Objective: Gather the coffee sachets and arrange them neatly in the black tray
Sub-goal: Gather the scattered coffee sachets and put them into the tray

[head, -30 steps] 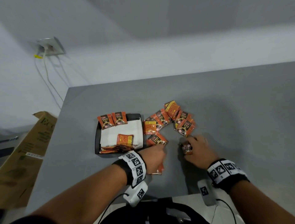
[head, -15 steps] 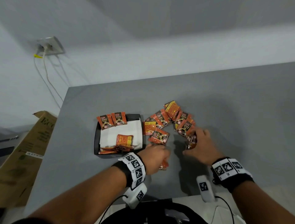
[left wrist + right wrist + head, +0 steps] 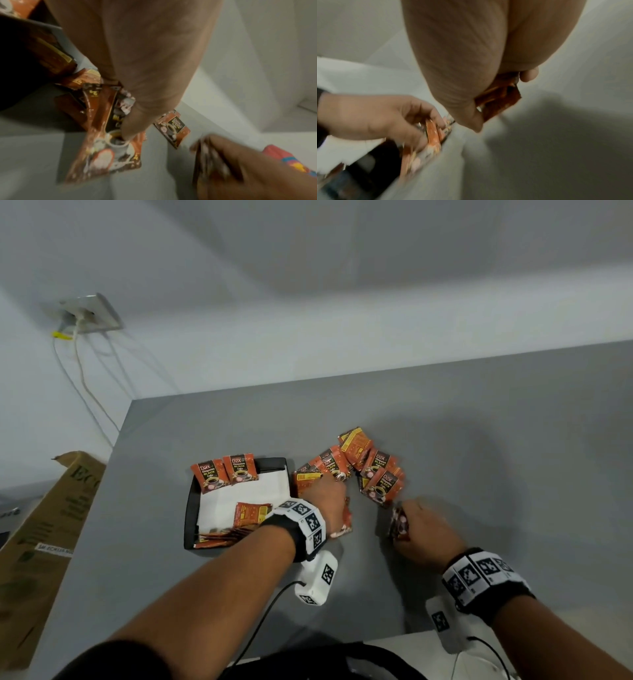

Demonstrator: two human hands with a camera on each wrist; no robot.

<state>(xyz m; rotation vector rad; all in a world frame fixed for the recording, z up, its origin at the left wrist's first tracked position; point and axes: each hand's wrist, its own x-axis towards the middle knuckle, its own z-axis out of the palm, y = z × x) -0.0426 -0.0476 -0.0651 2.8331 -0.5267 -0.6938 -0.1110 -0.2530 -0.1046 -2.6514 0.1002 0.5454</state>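
Grey counter (image 3: 479, 422) under a pale wall, bearing the black tray (image 3: 187, 518) with several sachets inside, a loose pile of sachets (image 3: 356, 463) just right of it, then left hand (image 3: 330, 498) pinching sachets, right hand (image 3: 424, 529) clutching another bundle.

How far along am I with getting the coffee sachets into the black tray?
Partly done. The black tray holds two upright sachets at its far edge and several lying nearer you. Your left hand and right hand each grip sachets. A loose pile remains on the table.
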